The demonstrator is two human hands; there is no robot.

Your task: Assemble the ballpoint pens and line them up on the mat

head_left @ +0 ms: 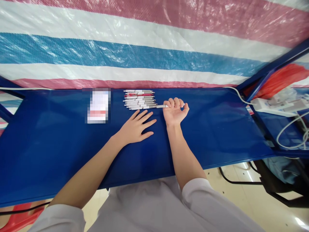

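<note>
Just above the frame's centre, the right hand [175, 111] is curled palm-up around a white pen [159, 106], fingers closed over its right end. The pen lies nearly level, its long axis running left to right across the frame, the free grey-banded end pointing left toward the pile of pens [139, 98]. That pile sits just left of the hand and slightly higher, all its pens lying the same left-right way, stacked side by side on the blue counter [217, 129]. The left hand [136, 127] rests flat and open, palm down, fingers spread and aimed up-right, just below the pile and holding nothing. A blurred white card [98, 105] lies left of the pile. A power strip [277, 105] with white cables sits at the right edge.
</note>
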